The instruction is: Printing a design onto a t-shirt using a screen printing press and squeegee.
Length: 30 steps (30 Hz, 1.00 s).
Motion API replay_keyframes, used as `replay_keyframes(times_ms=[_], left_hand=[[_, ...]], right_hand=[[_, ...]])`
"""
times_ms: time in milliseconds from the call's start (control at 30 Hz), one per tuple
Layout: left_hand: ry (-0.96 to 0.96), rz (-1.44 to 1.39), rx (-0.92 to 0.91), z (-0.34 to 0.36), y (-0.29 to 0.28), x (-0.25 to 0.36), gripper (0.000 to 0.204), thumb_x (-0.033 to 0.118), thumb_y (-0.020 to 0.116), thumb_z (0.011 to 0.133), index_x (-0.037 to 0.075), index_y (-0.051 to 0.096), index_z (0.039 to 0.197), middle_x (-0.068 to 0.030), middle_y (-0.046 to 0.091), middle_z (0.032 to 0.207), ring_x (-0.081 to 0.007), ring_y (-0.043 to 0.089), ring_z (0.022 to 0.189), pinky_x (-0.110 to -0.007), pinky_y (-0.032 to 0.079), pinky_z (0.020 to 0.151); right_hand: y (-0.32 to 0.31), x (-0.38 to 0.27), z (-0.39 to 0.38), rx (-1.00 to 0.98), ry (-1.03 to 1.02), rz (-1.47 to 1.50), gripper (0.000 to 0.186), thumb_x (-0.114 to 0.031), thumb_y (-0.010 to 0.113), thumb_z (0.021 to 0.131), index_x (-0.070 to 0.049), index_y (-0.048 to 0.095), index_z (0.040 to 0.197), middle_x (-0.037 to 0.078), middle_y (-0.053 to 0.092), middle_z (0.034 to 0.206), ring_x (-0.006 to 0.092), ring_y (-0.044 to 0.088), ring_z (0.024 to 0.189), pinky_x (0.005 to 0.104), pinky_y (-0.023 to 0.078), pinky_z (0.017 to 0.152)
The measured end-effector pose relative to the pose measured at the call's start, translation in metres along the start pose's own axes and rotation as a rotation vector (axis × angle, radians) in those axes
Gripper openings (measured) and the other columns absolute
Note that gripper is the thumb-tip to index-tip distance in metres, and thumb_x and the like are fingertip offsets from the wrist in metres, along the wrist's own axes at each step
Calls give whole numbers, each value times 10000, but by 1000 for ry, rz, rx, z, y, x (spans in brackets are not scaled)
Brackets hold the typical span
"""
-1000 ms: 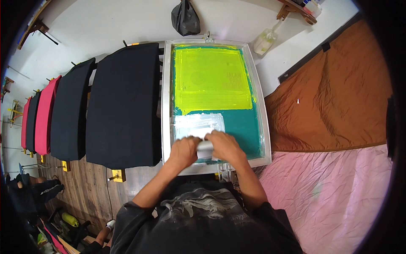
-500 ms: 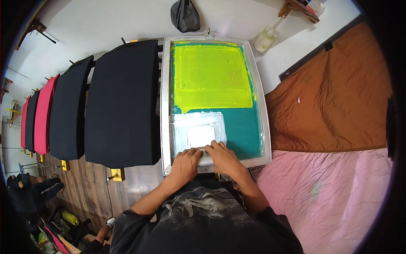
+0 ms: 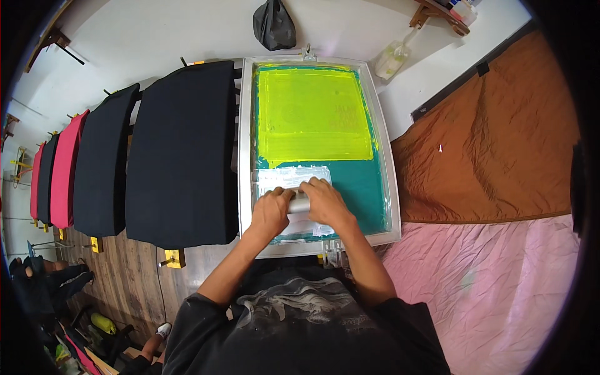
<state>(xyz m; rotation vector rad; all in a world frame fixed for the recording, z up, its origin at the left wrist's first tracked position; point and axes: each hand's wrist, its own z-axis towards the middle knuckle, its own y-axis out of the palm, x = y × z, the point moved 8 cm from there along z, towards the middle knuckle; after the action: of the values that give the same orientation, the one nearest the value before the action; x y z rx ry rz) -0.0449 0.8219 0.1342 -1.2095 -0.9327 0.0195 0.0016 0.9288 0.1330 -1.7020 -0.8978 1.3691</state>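
Note:
A screen printing frame with a pale metal rim lies before me. Its teal mesh carries a large neon yellow layer of ink on the far part and a smaller patch of white ink at the near left. On the white patch stands a squeegee with a pale grip, mostly covered by my fingers. My left hand closes round its left side, my right hand round its right side. The squeegee's blade is hidden.
Left of the frame stands a row of boards covered in black fabric and pink fabric. A brown cloth and a pink sheet spread to the right. A black plastic bag hangs on the wall. Another person's leg shows at lower left.
Both hands have pushed the squeegee away from my body across the white patch. White ink is now smeared thinner on the near part, and the frame's near edge shows more.

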Motion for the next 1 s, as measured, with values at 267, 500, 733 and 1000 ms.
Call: replay_keyframes(times_ms=[267, 500, 733, 1000], left_hand=[[-47, 4, -283, -42, 10, 19, 349, -4, 611, 705, 75, 687, 1036, -186, 681, 887, -378, 669, 789, -446, 549, 717], [-6, 55, -229, -9, -4, 13, 271, 64, 631, 728, 102, 698, 988, -173, 691, 804, -360, 684, 761, -471, 548, 692], [22, 39, -97, -3, 7, 9, 337, -41, 571, 723, 65, 661, 1029, -161, 670, 951, -370, 654, 859, -441, 536, 741], [34, 40, -239, -64, 11, 35, 378, -11, 603, 701, 44, 636, 1073, -148, 664, 1016, -332, 654, 908, -444, 509, 806]], right_hand=[[13, -14, -50, -275, 71, 91, 396, 29, 666, 613, -46, 661, 1001, 164, 650, 975, 375, 610, 979, 446, 500, 852], [-9, -6, -17, -263, 50, 26, 328, 5, 651, 646, -61, 660, 967, 168, 667, 933, 378, 634, 926, 471, 511, 786], [0, 5, -13, -174, 57, -38, 489, 83, 644, 639, -68, 564, 1097, 132, 557, 1089, 370, 560, 1038, 458, 509, 834], [11, -28, -72, -237, -32, 1, 493, 69, 638, 647, -14, 533, 1121, 172, 524, 1088, 398, 537, 1032, 467, 495, 845]])
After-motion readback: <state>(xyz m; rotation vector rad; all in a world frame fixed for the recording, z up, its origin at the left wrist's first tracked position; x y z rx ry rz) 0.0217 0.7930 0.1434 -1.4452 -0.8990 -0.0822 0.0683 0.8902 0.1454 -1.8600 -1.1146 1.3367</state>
